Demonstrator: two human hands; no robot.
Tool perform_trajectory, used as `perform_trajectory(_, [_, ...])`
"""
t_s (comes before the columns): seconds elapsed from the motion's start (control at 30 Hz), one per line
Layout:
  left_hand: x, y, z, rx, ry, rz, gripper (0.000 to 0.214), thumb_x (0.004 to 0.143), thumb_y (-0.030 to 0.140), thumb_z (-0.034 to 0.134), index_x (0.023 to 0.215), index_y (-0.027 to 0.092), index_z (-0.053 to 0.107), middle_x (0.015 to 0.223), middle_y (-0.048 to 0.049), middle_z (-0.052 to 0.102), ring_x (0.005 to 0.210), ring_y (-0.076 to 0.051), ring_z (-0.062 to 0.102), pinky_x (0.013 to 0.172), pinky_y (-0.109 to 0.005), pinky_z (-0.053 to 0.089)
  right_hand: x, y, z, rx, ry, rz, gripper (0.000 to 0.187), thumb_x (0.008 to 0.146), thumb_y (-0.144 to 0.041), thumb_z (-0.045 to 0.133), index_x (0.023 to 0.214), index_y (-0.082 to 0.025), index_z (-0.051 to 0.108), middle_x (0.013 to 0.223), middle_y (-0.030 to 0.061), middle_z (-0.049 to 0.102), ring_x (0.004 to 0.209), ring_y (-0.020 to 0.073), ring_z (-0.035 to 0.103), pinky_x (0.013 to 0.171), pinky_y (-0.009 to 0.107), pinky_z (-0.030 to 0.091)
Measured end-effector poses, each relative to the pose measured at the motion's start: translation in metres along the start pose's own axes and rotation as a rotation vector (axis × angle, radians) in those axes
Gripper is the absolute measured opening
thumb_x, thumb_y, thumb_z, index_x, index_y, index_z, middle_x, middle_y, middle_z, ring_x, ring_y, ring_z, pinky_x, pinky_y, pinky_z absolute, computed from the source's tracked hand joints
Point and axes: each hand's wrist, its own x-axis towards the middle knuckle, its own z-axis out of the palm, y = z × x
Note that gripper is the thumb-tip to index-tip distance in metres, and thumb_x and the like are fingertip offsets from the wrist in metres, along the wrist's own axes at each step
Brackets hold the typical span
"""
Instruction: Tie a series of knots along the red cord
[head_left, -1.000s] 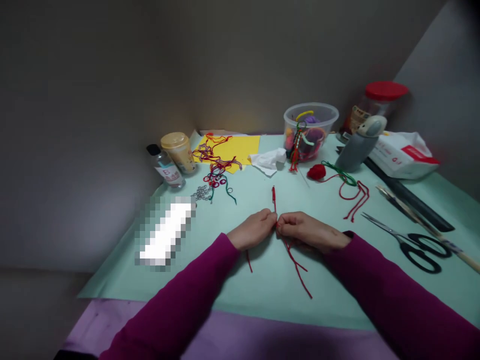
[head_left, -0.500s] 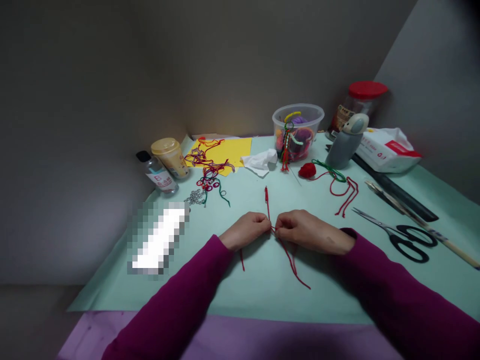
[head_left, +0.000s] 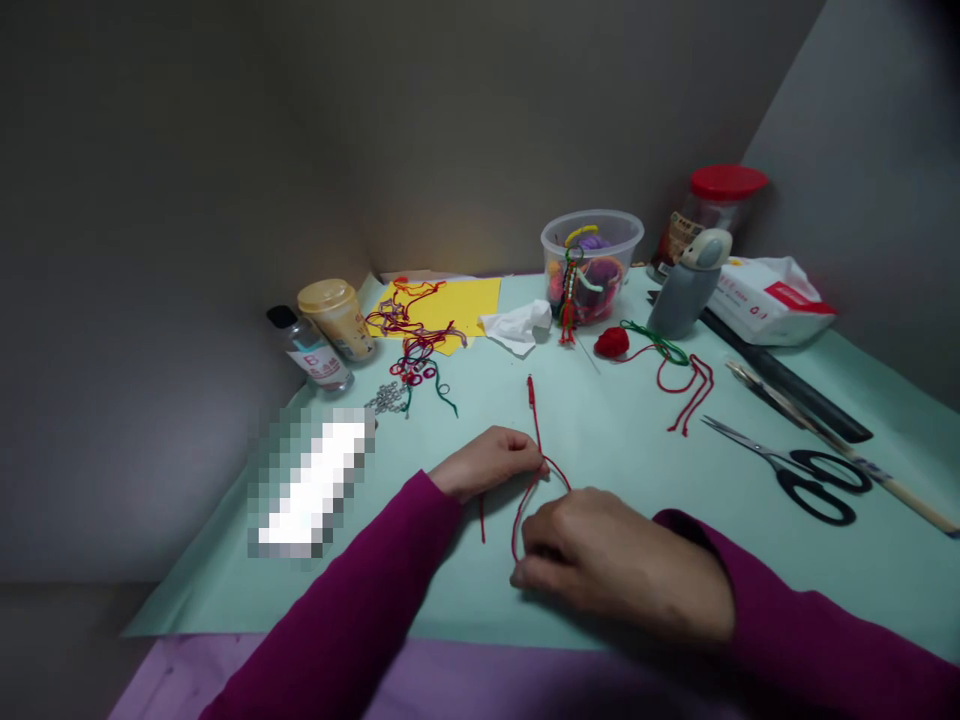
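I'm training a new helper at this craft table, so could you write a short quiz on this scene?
1. True or false: a loop of red cord runs beneath the right hand.
2. What colour is the lid of the jar? A) red B) yellow C) blue
3. What tool with black loop handles lies to the right of that hand?

Key: 1. True. 2. A. 3. Scissors.

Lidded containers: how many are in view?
3: a clear bottle with a black cap and a tan cup with a yellow lid at the far left, and a red-lidded jar at the far right. Others may be hidden.
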Motion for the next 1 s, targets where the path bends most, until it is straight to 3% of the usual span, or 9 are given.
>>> perform_trajectory(0.07, [0.001, -0.002, -0.001, 0.002, 0.002, -0.004, 0.024, 0.07, 0.035, 0.062, 0.068, 0.012, 0.06, 0.063, 0.0, 0.055, 0.054, -0.007, 0.041, 0.05, -0.02, 0.027, 0.007, 0.011, -0.011, 0.122, 0.152, 0.075, 0.025, 0.083, -0.029, 0.047, 0.062, -0.018, 0.057, 0.056, -0.0014, 0.054, 0.052, 0.0101, 0.044, 0.052, 0.025, 0.031])
perform_trajectory(0.17, [0.001, -0.005, -0.001, 0.014, -0.008, 0.033, 0.027, 0.072, 0.038, 0.061, 0.069, 0.011, 0.06, 0.056, 0.0038, 0.046, 0.049, -0.005, 0.03, 0.048, -0.02, 0.021, 0.022, 0.033, -0.02, 0.412, 0.483, 0.297, 0.013, 0.082, -0.026, 0.047, 0.087, -0.018, 0.057, 0.079, 0.0021, 0.061, 0.061, 0.0119, 0.054, 0.053, 0.024, 0.04])
perform_trajectory(0.2, [0.001, -0.005, -0.002, 0.014, -0.016, 0.048, 0.028, 0.072, 0.04, 0.06, 0.07, 0.011, 0.06, 0.055, 0.0044, 0.045, 0.048, -0.005, 0.028, 0.048, -0.02, 0.02, 0.026, 0.039, -0.02, 0.528, 0.461, 0.361, 0.014, 0.08, -0.026, 0.049, 0.09, -0.019, 0.054, 0.08, 0.0025, 0.061, 0.059, 0.0122, 0.054, 0.049, 0.023, 0.041])
perform_trajectory(0.3, [0.0, -0.003, -0.003, 0.005, -0.041, 0.059, 0.032, 0.073, 0.044, 0.06, 0.07, 0.012, 0.057, 0.055, 0.0052, 0.042, 0.048, -0.004, 0.024, 0.047, -0.021, 0.017, 0.034, 0.053, -0.013, 0.815, 0.194, 0.438, 0.016, 0.076, -0.025, 0.053, 0.09, -0.018, 0.05, 0.075, 0.0037, 0.061, 0.058, 0.0142, 0.057, 0.039, 0.021, 0.041])
perform_trajectory(0.4, [-0.002, -0.001, -0.003, 0.013, -0.051, 0.042, 0.033, 0.073, 0.044, 0.06, 0.066, 0.014, 0.05, 0.054, 0.0068, 0.036, 0.047, -0.004, 0.022, 0.047, -0.021, 0.015, 0.034, 0.058, -0.007, 0.92, 0.014, 0.447, 0.014, 0.074, -0.023, 0.054, 0.086, -0.018, 0.048, 0.068, 0.002, 0.059, 0.053, 0.0128, 0.056, 0.035, 0.019, 0.038])
perform_trajectory(0.47, [-0.002, 0.0, -0.003, 0.034, -0.05, 0.04, 0.031, 0.074, 0.042, 0.058, 0.065, 0.015, 0.047, 0.053, 0.0075, 0.032, 0.047, -0.004, 0.022, 0.046, -0.021, 0.015, 0.034, 0.059, -0.006, 0.92, -0.052, 0.466, 0.012, 0.074, -0.022, 0.053, 0.084, -0.019, 0.048, 0.062, -0.0012, 0.057, 0.043, 0.0092, 0.048, 0.033, 0.019, 0.033])
perform_trajectory(0.6, [0.0, -0.005, -0.004, 0.106, -0.032, 0.071, 0.027, 0.075, 0.039, 0.055, 0.065, 0.015, 0.047, 0.059, 0.0043, 0.041, 0.051, -0.006, 0.029, 0.049, -0.02, 0.022, 0.036, 0.066, -0.005, 0.753, -0.002, 0.433, 0.003, 0.072, -0.02, 0.051, 0.07, -0.018, 0.049, 0.049, -0.0074, 0.04, 0.04, 0.0057, 0.03, 0.038, 0.02, 0.021])
perform_trajectory(0.77, [0.001, -0.009, -0.004, 0.222, -0.002, 0.12, 0.023, 0.076, 0.036, 0.05, 0.066, 0.016, 0.045, 0.067, 0.0012, 0.048, 0.06, -0.009, 0.039, 0.058, -0.021, 0.033, 0.039, 0.073, -0.001, 0.654, 0.049, 0.372, 0.007, 0.07, -0.022, 0.049, 0.064, -0.018, 0.048, 0.052, -0.0069, 0.035, 0.049, 0.008, 0.029, 0.046, 0.023, 0.022])
perform_trajectory(1.0, [-0.001, -0.006, -0.001, 0.37, 0.064, 0.148, 0.022, 0.074, 0.035, 0.047, 0.063, 0.017, 0.042, 0.062, 0.0031, 0.041, 0.059, -0.009, 0.036, 0.055, -0.021, 0.031, 0.039, 0.063, -0.005, 0.646, 0.058, 0.385, 0.015, 0.072, -0.026, 0.047, 0.06, -0.018, 0.049, 0.053, -0.0051, 0.037, 0.05, 0.0092, 0.029, 0.048, 0.024, 0.023])
